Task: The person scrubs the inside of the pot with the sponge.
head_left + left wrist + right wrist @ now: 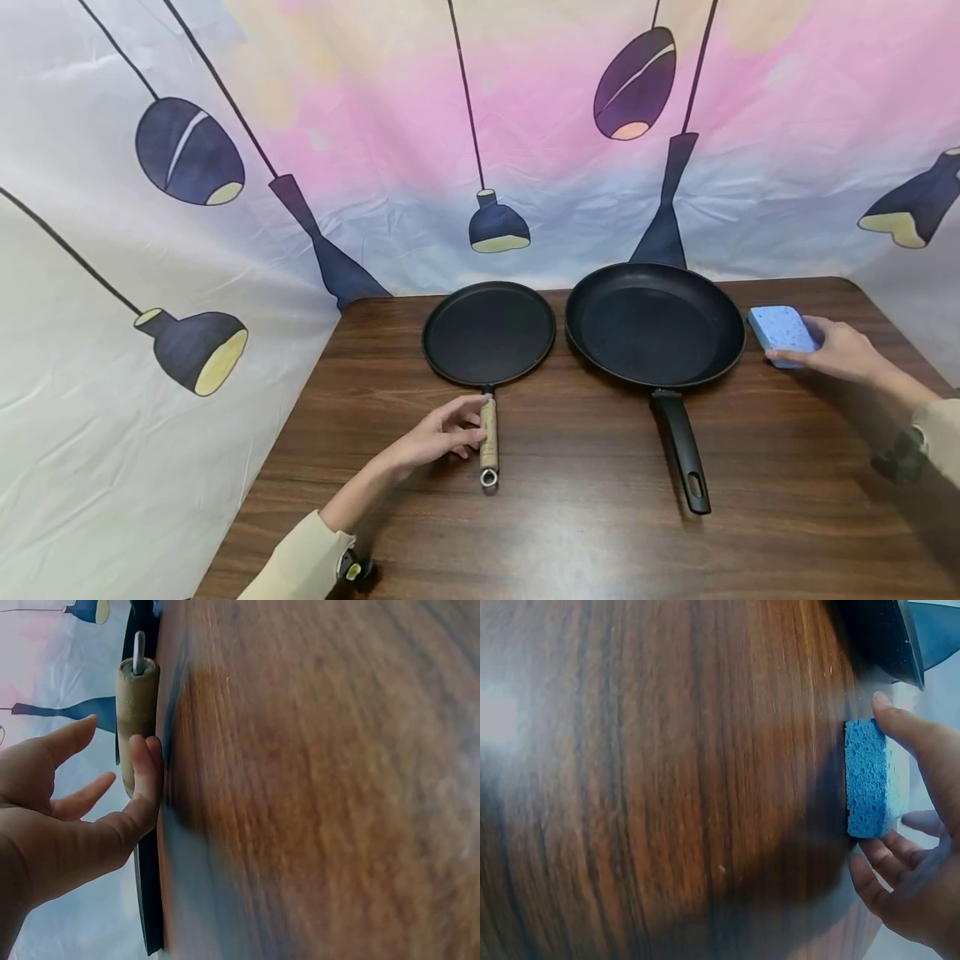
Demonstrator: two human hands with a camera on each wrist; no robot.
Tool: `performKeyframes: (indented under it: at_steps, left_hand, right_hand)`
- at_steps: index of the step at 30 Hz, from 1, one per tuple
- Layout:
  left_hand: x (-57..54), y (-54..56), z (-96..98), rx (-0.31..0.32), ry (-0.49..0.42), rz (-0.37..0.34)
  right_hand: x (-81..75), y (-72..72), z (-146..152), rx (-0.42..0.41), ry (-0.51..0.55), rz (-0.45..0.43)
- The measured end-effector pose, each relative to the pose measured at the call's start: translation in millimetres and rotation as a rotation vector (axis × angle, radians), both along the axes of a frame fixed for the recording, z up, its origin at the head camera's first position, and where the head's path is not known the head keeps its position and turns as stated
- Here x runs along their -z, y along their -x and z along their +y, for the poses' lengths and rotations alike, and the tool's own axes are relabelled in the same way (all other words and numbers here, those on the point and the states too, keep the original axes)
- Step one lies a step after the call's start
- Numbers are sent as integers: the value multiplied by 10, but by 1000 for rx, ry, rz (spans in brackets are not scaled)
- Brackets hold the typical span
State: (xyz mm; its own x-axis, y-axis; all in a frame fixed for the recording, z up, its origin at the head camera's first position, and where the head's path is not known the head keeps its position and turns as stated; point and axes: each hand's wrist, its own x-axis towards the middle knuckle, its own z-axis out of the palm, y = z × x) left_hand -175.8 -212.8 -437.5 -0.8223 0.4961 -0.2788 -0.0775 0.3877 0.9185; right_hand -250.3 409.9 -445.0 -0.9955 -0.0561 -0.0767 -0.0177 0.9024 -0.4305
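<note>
A flat, round crepe pan (489,333) lies at the back middle of the table, its light wooden handle (489,437) pointing toward me. My left hand (442,433) is at the left side of that handle, fingers loosely extended; in the left wrist view, the fingertips (142,754) overlap the wood. On the far right, a blue sponge (782,333) rests on the tabletop. Thumb and fingers of my right hand (843,350) span the sponge from opposite sides, also seen around the sponge (866,780) in the right wrist view.
Between the crepe pan and the sponge sits a larger, deeper black frying pan (654,325) with its black handle (682,454) toward me. The brown wooden table (585,517) ends at a cloth backdrop (420,150) printed with hanging lamps.
</note>
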Motion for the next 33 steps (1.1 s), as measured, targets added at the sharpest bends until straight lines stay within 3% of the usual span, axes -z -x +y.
performKeyframes:
  at_steps: [5, 19, 27, 33]
  left_hand:
    - [43, -27, 24, -17, -17, -26]
    - [55, -40, 78, -56, -71, -55]
    - [41, -56, 70, -60, -55, -50]
    - [37, -50, 70, -61, -6, -31]
  right_hand:
    - [11, -30, -16, 17, 71, 7]
    - [-114, -29, 49, 69, 48, 88]
    - [-267, 7, -68, 54, 77, 139]
    - [-373, 76, -278, -7, 77, 155]
